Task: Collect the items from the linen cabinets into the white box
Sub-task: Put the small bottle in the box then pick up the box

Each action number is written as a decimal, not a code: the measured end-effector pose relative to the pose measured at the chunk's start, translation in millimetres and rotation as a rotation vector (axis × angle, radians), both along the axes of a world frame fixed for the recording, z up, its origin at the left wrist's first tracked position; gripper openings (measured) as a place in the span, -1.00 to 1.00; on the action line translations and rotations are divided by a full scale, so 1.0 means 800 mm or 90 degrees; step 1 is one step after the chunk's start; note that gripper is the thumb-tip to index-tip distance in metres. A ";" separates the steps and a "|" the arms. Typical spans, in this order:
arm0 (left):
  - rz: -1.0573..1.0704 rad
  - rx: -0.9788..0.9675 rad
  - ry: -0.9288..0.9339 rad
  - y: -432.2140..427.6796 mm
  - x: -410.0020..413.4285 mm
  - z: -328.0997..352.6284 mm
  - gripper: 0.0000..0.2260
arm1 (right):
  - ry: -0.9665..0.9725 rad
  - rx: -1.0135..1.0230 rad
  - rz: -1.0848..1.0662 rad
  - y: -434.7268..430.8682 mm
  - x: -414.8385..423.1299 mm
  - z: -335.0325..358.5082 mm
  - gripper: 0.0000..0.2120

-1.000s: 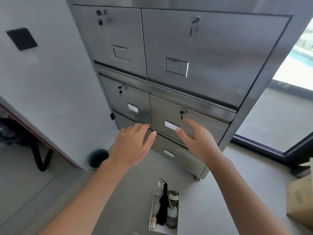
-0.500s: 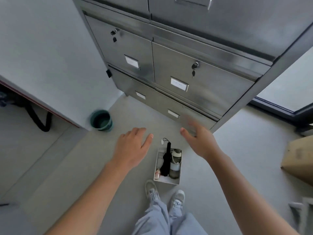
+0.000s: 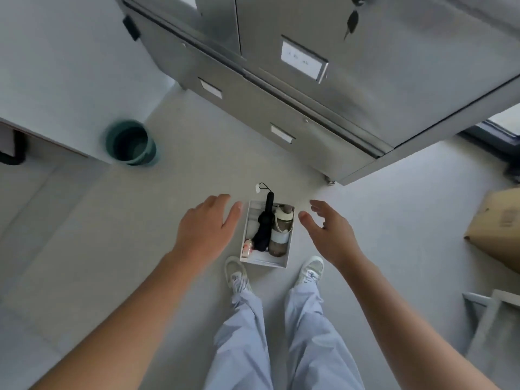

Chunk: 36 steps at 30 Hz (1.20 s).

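Left hand [image 3: 206,226]: is hovering palm down just left of the white box [image 3: 263,262], with the fingers straight and close together and the thumb tip pointing toward the box's left wall. Its grip is lying open and holding nothing.
Right hand [image 3: 329,232]: is hovering just right of the box, with the fingers loosely bent and the thumb spread away from them. Its grip is hanging open and holding nothing.
White box: is sitting on the floor [image 3: 112,235] between the two hands, just ahead of the shoes [image 3: 236,273] and near the cabinet's bottom corner. Neither hand is touching it.
Umbrella [image 3: 264,226]: black and folded, it is lying lengthwise down the middle of the box, with its handle and wrist strap sticking out over the far rim.
Bottle [image 3: 281,229]: clear with a pale lid, it is lying along the umbrella's right side inside the box.
Small pink bottle [image 3: 247,247]: is resting in the box's near left corner.
Cabinet [image 3: 365,88]: steel. Every door and drawer in view is sitting closed, and a key [image 3: 351,22] is hanging from one lock.
Green bin [image 3: 130,143]: is standing by the wall, well left of the box.
Cardboard carton [image 3: 498,229]: is lying at the right edge.
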State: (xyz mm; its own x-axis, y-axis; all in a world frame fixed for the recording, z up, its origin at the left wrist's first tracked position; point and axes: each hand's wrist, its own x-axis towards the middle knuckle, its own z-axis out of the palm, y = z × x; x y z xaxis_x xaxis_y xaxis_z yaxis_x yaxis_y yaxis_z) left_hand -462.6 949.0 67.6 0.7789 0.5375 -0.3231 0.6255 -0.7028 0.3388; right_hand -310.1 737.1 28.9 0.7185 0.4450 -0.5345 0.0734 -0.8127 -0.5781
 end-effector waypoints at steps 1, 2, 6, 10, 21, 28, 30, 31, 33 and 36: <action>0.019 -0.013 0.016 0.000 0.000 -0.033 -0.53 | 0.022 -0.004 -0.007 0.002 0.003 -0.034 -0.43; 0.041 -0.033 0.029 -0.002 -0.001 -0.068 -0.54 | 0.042 -0.010 -0.015 0.003 0.004 -0.070 -0.44; 0.084 -0.104 0.079 -0.017 -0.007 -0.227 -0.56 | 0.090 -0.043 -0.031 0.003 0.001 -0.236 -0.49; 0.169 -0.146 0.044 -0.034 -0.017 -0.400 -0.50 | 0.131 -0.082 -0.057 -0.017 -0.013 -0.411 -0.43; 0.395 -0.276 0.114 -0.070 -0.032 -0.696 -0.64 | 0.218 -0.071 -0.235 -0.067 -0.053 -0.651 -0.44; 0.468 -0.291 0.024 -0.072 -0.035 -0.716 -0.87 | 0.226 -0.018 -0.278 -0.066 -0.061 -0.676 -0.72; 0.478 -0.293 0.019 -0.078 -0.040 -0.723 -0.85 | 0.230 -0.014 -0.282 -0.069 -0.064 -0.680 -0.70; 0.481 -0.293 0.017 -0.080 -0.043 -0.726 -0.84 | 0.228 -0.011 -0.280 -0.071 -0.066 -0.682 -0.72; 0.489 -0.289 0.014 -0.085 -0.047 -0.729 -0.84 | 0.225 -0.007 -0.282 -0.075 -0.071 -0.686 -0.79; 0.509 -0.272 -0.003 -0.088 -0.049 -0.730 -0.87 | 0.222 -0.001 -0.290 -0.077 -0.075 -0.689 -0.83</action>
State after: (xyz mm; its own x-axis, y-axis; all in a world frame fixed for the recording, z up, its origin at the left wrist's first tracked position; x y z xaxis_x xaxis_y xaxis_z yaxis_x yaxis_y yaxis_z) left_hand -501.6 878.3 -516.0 0.2261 0.7535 -0.6174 0.8709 0.1276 0.4746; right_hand -370.1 675.3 -522.1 0.6183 0.1316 -0.7748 -0.4793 -0.7182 -0.5045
